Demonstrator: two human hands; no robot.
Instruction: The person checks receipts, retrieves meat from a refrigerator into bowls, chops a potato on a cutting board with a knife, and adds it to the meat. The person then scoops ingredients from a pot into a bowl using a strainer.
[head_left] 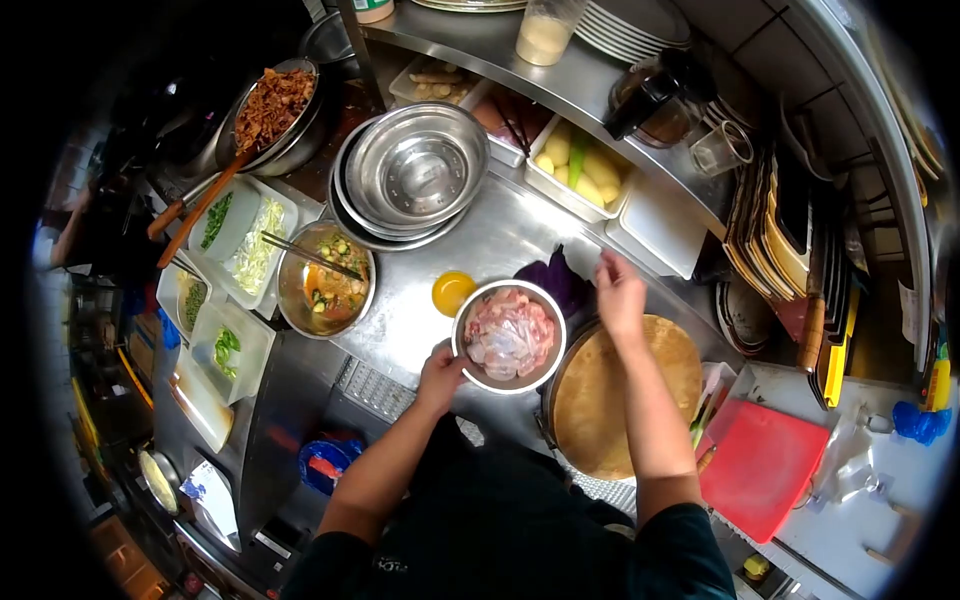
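Note:
My left hand (440, 378) grips the left rim of a round metal bowl (560, 362) filled with pale pink raw meat (508, 335). The thumb and fingers close round the edge. To the right, my right hand (622, 300) is raised above the far edge of a round wooden chopping block (655, 410), fingers curled together; whatever may be in them is too small to make out. Between the bowl and that hand lies a dark purple, leaf-like piece (558, 280), partly covered by the bowl. A small round of yellow liquid (454, 293) sits at the bowl's upper left.
Stacked steel bowls (415, 165) stand behind, left of a tub of peeled yellow vegetables (580, 170). On the left are a bowl of sauce with chopsticks (326, 280) and white tubs of greens (230, 340). At right lie a red cutting board (765, 465) and upright knives (815, 320).

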